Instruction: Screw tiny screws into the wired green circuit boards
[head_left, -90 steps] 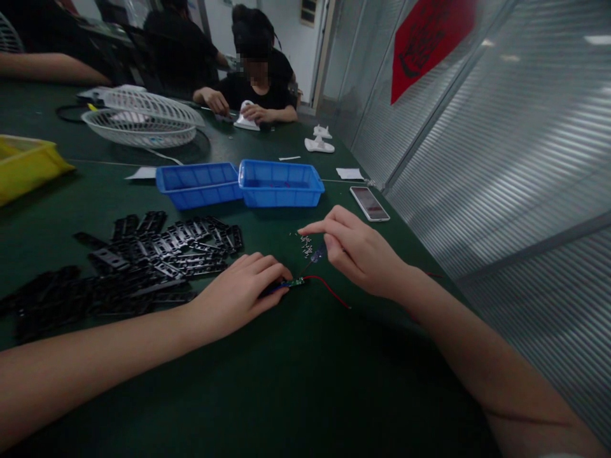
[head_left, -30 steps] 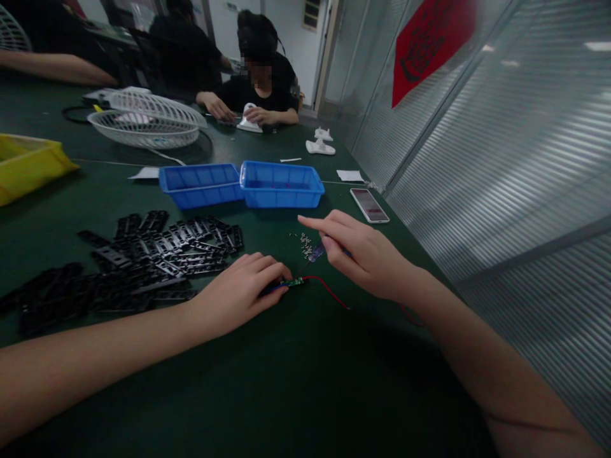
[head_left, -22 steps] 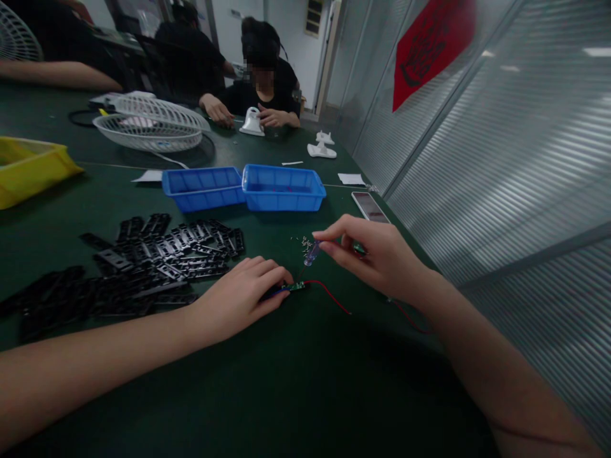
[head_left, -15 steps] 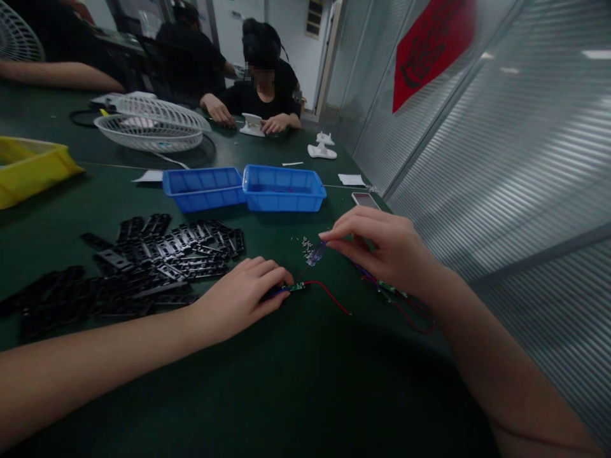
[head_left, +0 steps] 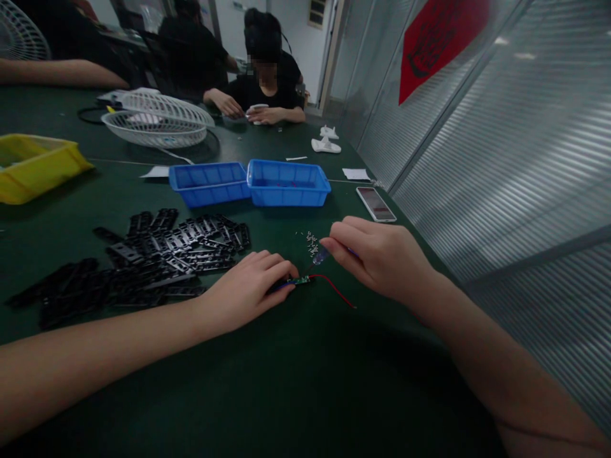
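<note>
My left hand rests on the green table, its fingers closed on a small green circuit board. A red wire trails from the board's right end, and a bit of blue wire shows by my fingers. In my right hand is a small screwdriver with a clear purplish handle. It slants down left, and its thin shaft points at the board; whether the tip touches I cannot tell. Just behind lies a scatter of tiny screws. Left of my left hand is a pile of black plastic strips.
Two blue bins stand side by side beyond the screws. A phone lies at the right, near a glass partition. Farther off are a yellow bin, a white fan grille and a co-worker handling a white part.
My right hand has curled farther round the screwdriver, its fingers more folded. The view has shifted slightly, and my right hand now hides the wired boards beneath it. The co-worker has lifted the white part.
</note>
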The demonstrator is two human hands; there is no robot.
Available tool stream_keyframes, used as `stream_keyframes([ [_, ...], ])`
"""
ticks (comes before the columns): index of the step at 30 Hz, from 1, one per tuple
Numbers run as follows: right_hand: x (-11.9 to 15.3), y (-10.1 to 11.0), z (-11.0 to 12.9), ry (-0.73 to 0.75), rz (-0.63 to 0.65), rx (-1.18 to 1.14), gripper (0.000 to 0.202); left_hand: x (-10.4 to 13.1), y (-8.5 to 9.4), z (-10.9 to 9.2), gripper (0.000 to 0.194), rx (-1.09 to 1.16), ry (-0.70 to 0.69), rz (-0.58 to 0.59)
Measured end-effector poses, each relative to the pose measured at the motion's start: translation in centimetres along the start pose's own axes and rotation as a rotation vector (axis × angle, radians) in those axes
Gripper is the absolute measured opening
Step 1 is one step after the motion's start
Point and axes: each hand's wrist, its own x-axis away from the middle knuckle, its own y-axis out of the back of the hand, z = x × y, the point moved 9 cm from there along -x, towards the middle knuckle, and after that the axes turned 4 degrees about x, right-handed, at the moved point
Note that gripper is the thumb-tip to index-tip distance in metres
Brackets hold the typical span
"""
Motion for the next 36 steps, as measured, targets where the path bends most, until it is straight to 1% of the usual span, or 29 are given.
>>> stream_keyframes([
  [3,0.1,-0.1,0.0,-0.046,-0.063,0.065,0.041,0.0,0.0,0.0,0.019,-0.008,0.0,0.008],
  [6,0.3,0.0,0.1,-0.085,-0.13,0.201,0.042,0.1,0.0,0.0,0.019,-0.006,-0.001,0.014],
  [9,0.4,-0.1,0.4,-0.094,-0.148,0.286,0.04,0.1,-0.1,0.0,0.019,-0.006,-0.002,0.02],
  [11,0.4,-0.4,0.5,-0.095,-0.124,0.25,0.037,0.1,-0.1,0.0,0.018,-0.005,0.002,0.023],
  [14,0.2,-0.6,0.5,-0.085,-0.093,0.067,0.034,0.1,-0.2,0.1,0.018,-0.003,0.009,0.024],
  [18,0.0,0.1,0.9,0.0,-0.111,-0.246,0.03,0.0,-0.5,0.1,0.019,-0.009,-0.002,0.043],
  [21,0.0,0.6,0.3,-0.011,-0.16,-0.346,0.023,0.1,-0.5,0.2,0.019,-0.009,-0.003,0.045],
  [24,0.1,0.8,-0.6,-0.039,-0.212,-0.344,0.015,0.2,-0.4,0.2,0.019,-0.003,0.004,0.044],
  [26,0.2,1.0,-0.8,-0.017,-0.22,-0.326,0.015,0.1,-0.4,0.3,0.019,0.0,0.006,0.043],
  [28,0.2,1.2,-0.8,0.026,-0.195,-0.31,0.019,0.1,-0.4,0.2,0.019,0.003,0.004,0.045],
  [32,0.4,1.5,-0.4,0.122,-0.104,-0.249,0.028,0.0,-0.4,0.1,0.019,0.005,-0.006,0.04],
  [36,0.4,2.1,-0.3,0.128,-0.11,-0.125,0.023,0.0,-0.4,0.0,0.019,0.002,-0.011,0.04],
])
